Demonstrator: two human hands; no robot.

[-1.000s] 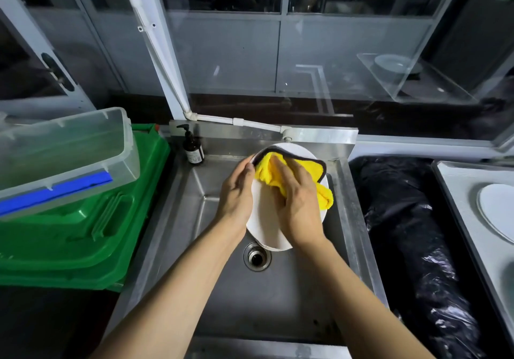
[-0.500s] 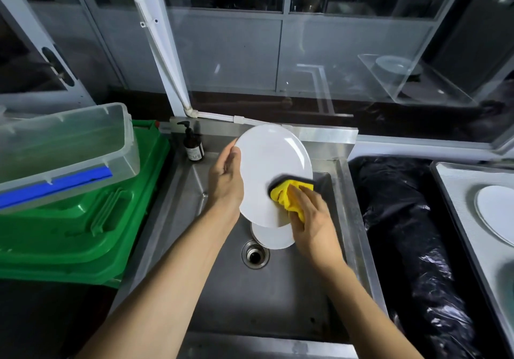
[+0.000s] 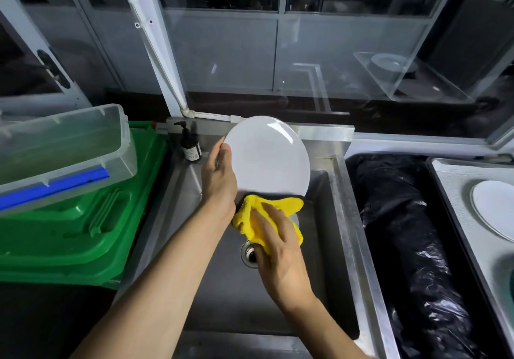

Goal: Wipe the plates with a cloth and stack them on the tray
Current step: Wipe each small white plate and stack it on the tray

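Observation:
My left hand (image 3: 218, 176) grips the left rim of a white plate (image 3: 268, 155), held tilted above the steel sink (image 3: 338, 219). Just below the plate's lower edge, my right hand (image 3: 278, 247) is closed on a yellow cloth with a dark border (image 3: 251, 219). A sliver of another white plate (image 3: 295, 219) shows in the sink behind the cloth. At the far right a grey tray (image 3: 456, 191) carries one white plate (image 3: 493, 210).
A soap pump bottle (image 3: 190, 146) stands at the sink's back left corner. Left of the sink a clear plastic box (image 3: 61, 150) rests on green crates (image 3: 83, 230). A black plastic bag (image 3: 411, 236) fills the gap between sink and tray. The drain (image 3: 249, 254) lies under my right hand.
The left hand lifted one plate off the plate in the sink and raised it. The right hand slid the cloth down from the plate's face to below its lower edge.

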